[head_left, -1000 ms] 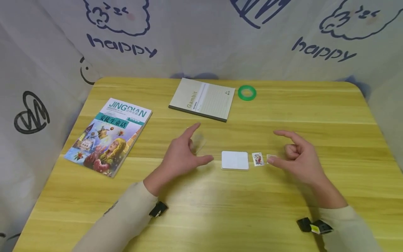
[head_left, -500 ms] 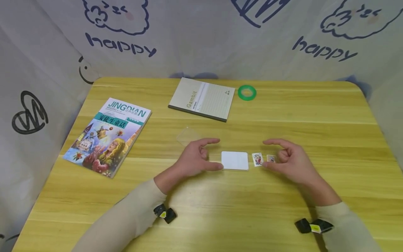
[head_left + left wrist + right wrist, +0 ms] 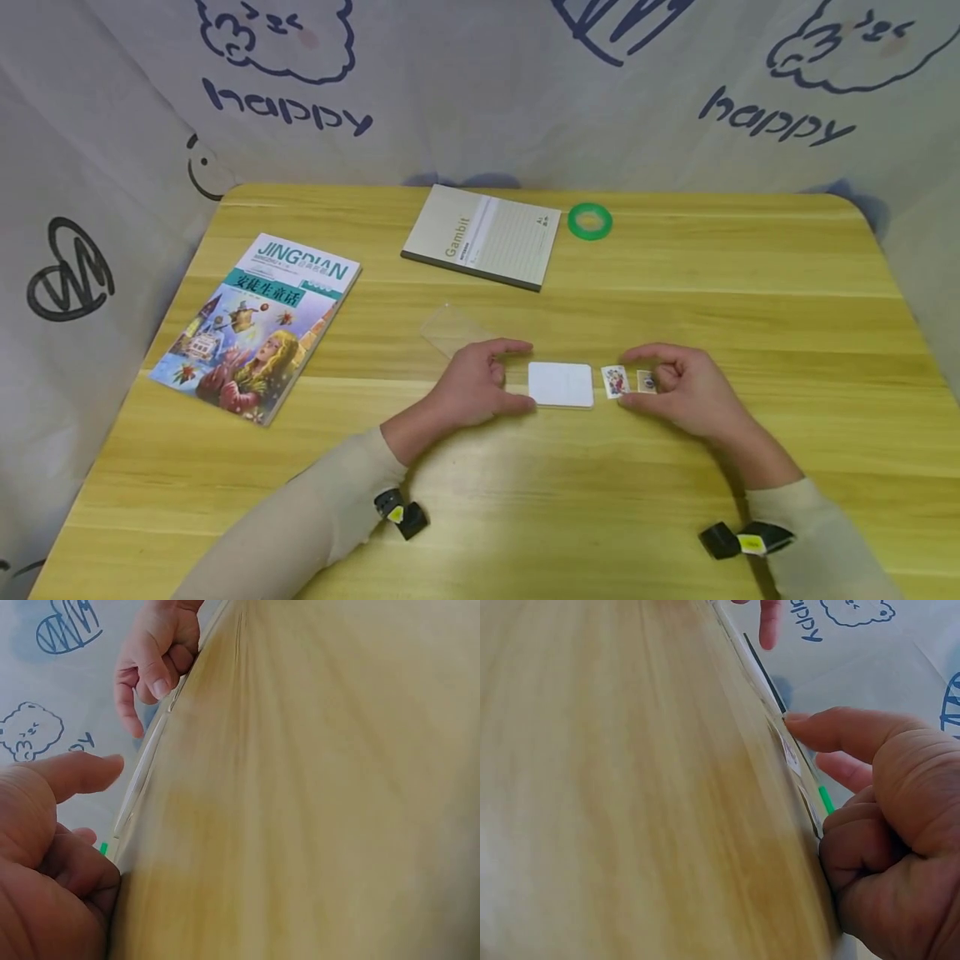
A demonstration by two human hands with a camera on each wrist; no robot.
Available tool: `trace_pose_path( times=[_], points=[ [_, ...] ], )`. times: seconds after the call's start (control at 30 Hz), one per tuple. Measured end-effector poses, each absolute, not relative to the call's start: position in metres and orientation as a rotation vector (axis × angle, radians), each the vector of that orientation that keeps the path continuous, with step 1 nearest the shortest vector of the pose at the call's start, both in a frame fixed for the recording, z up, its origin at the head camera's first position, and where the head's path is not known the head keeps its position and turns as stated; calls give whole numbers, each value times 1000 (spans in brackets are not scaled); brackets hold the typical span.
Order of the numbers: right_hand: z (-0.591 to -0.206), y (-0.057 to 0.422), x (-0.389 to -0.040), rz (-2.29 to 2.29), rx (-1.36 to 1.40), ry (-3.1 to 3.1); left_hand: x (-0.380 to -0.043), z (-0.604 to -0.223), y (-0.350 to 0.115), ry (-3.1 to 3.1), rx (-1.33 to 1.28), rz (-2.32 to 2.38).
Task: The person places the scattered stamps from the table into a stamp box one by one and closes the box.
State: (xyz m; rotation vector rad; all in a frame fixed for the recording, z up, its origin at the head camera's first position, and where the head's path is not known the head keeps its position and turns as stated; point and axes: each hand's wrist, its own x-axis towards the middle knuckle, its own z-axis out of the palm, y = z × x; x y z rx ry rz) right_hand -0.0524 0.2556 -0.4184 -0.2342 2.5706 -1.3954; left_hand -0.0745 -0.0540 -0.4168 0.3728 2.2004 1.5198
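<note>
A flat white rectangle with rounded corners (image 3: 561, 384), like a small stack of cards, lies mid-table in the head view. My left hand (image 3: 474, 385) is at its left side, thumb and forefinger spread apart, thumb tip right at the lower left corner. To the right lies a small picture card (image 3: 614, 381), with a smaller printed piece (image 3: 646, 382) beside it. My right hand (image 3: 686, 387) spans these two from the right: forefinger tip above, thumb tip below, other fingers curled in. The clear plastic sheet (image 3: 452, 327) lies behind my left hand, partly covered by it.
A colourful magazine (image 3: 258, 329) lies at the left of the wooden table (image 3: 525, 517). Towards the back are a Gambit notebook (image 3: 483, 237) and a green tape roll (image 3: 589, 222). White printed cloth (image 3: 480, 92) hangs behind the table.
My left hand has left the clear sheet, which now lies flat, and moved right to the white rectangle. My right hand has shifted left, its thumb and forefinger now closer to the picture card.
</note>
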Motion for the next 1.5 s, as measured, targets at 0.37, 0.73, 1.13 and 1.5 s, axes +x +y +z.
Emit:
trace_pose_path(
  times=[0.37, 0.73, 1.13, 1.5],
  points=[
    [-420, 255, -55, -1291, -292, 2602, -74, -415, -51, 2261, 398, 1412],
    [-416, 252, -56, -1265, -307, 2601, -76, -418, -49, 2312, 434, 1335],
    [-418, 252, -55, -1260, -300, 2611, -76, -418, -46, 2309, 427, 1314],
    [-419, 253, -53, -1326, -269, 2628, -76, -419, -47, 2328, 431, 1291]
  ],
)
